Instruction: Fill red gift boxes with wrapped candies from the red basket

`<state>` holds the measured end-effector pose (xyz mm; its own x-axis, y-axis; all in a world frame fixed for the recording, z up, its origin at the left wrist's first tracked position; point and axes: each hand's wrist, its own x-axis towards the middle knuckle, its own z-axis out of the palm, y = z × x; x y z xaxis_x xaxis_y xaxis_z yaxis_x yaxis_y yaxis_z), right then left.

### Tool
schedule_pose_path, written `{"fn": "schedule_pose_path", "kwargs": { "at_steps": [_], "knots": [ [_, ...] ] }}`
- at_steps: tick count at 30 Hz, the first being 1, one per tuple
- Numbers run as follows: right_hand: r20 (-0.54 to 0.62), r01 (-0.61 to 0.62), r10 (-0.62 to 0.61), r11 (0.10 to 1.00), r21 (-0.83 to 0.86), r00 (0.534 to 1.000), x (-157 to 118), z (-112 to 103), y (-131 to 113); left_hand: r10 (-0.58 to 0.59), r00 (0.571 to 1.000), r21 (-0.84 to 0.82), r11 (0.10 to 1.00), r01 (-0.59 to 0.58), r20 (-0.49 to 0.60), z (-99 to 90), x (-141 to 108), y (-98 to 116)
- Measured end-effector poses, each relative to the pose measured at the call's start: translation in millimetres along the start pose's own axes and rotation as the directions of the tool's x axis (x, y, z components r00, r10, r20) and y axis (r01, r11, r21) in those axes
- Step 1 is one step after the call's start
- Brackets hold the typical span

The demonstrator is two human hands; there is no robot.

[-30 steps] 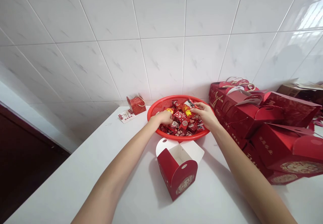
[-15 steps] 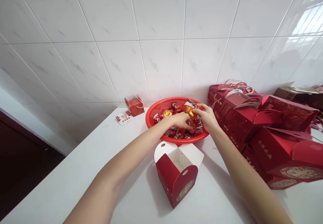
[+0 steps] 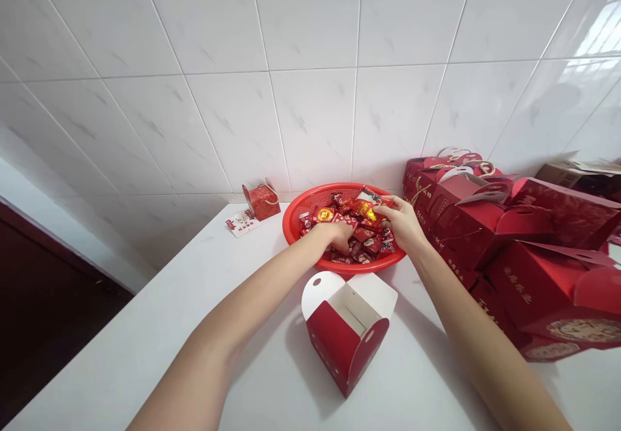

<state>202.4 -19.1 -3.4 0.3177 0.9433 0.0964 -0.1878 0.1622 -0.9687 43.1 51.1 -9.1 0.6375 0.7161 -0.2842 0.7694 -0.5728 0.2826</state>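
A red plastic basket point(image 3: 294, 216) near the wall holds many red wrapped packets point(image 3: 361, 240). My right hand point(image 3: 400, 219), at the basket's right side, grips a red and gold packet point(image 3: 367, 205) between thumb and fingers. Among the packets at the middle of the basket is my left hand point(image 3: 338, 235); its fingers point down and are mostly hidden, so what they hold cannot be seen. In front of the basket stands a red box point(image 3: 334, 337) with its top flaps spread and white inside.
Several red gift boxes with rope handles point(image 3: 528, 282) are stacked on the right. A small red box point(image 3: 263, 202) and a printed card point(image 3: 242, 222) lie at the back left of the white table point(image 3: 194, 276). The tiled wall point(image 3: 315, 127) rises behind.
My left hand has moved left within the basket, away from my right hand. My right hand still grips the red and gold packet. The view has shifted slightly.
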Motion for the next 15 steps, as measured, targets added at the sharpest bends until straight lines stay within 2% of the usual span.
{"fn": "schedule_pose_path", "kwargs": {
  "at_steps": [7,12,15],
  "knots": [
    [0.009,0.018,-0.018,1.0,-0.009,1.0,2.5,-1.7,3.8,0.054,0.992,-0.006,0.999,-0.054,0.115,-7.1,-10.7,12.2],
    [0.001,0.018,-0.018,1.0,-0.003,1.0,2.1,-1.4,3.4,0.214,0.959,-0.094,0.975,-0.199,0.184,-4.6,-12.5,19.2],
    [-0.002,0.023,-0.023,1.0,0.002,1.0,1.2,-0.8,2.5,0.247,0.948,-0.095,0.968,-0.232,0.2,-1.7,-11.1,23.8]
  ]
}}
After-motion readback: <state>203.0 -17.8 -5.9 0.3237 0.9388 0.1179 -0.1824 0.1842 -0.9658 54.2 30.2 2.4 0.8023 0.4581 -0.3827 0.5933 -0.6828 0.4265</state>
